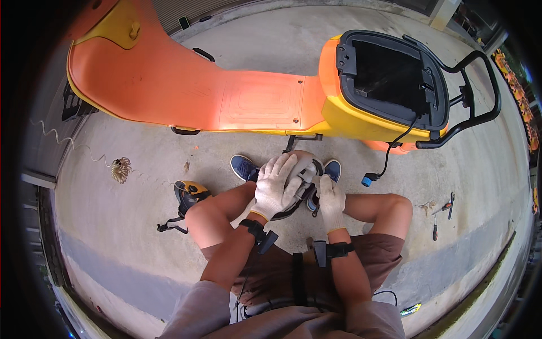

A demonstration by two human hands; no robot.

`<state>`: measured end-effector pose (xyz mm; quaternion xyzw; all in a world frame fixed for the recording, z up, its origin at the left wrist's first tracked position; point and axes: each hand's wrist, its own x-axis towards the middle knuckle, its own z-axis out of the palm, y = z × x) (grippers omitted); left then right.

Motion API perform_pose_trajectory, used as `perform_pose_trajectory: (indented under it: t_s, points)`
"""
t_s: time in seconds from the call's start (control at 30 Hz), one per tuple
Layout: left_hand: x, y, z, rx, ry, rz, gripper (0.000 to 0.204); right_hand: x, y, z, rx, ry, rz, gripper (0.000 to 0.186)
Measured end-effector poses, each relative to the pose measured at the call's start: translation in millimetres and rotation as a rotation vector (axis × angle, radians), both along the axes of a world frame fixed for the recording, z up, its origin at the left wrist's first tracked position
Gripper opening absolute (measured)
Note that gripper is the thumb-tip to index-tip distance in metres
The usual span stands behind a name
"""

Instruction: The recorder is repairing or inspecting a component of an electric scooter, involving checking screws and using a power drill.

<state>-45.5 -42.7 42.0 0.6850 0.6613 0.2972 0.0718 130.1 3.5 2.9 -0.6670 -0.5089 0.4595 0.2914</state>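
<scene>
Between my knees sits a round grey-and-black part (pixel 308 169) with a dark curved rim; its exact kind is hard to tell. My left hand (pixel 275 185), in a white knit glove, lies across its left side with the fingers bent over it, gripping it. At its right edge is my right hand (pixel 332 199), also gloved, fingers closed. A thin dark piece shows just below those fingers, but what they hold is mostly hidden. The far side and underside of the part cannot be seen.
An orange-and-yellow scooter body (pixel 254 101) stretches ahead, its rear compartment (pixel 389 76) uncovered. A black cable with a blue connector (pixel 370 179) hangs from it. A yellow-and-black strapped item (pixel 192 193) and coiled hose (pixel 120 169) lie left; hand tools (pixel 443 212) lie right.
</scene>
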Motion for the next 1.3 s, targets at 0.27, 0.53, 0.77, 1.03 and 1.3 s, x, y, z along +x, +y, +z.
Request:
perform_pose_trajectory:
  t_s: [0.27,0.53,0.77,1.03,1.3]
  points:
    - [-1,-26,20,0.074,-0.100,-0.004,0.080,-35,0,99,0.341,0.088,0.321,0.036]
    - [10,-38,1,0.218,-0.326,0.017,0.040,-51,-27,168,0.347,-0.160,0.348,0.047]
    - [6,-35,-2,0.232,-0.338,0.064,0.051,-55,-27,155,0.214,-0.163,0.530,0.047]
    - [8,-26,2,0.125,-0.315,0.123,0.054,-58,-27,144,0.146,-0.104,0.547,0.046]
    - [20,-14,-12,0.032,-0.120,0.201,0.058,-73,-27,131,0.208,-0.177,0.616,0.048]
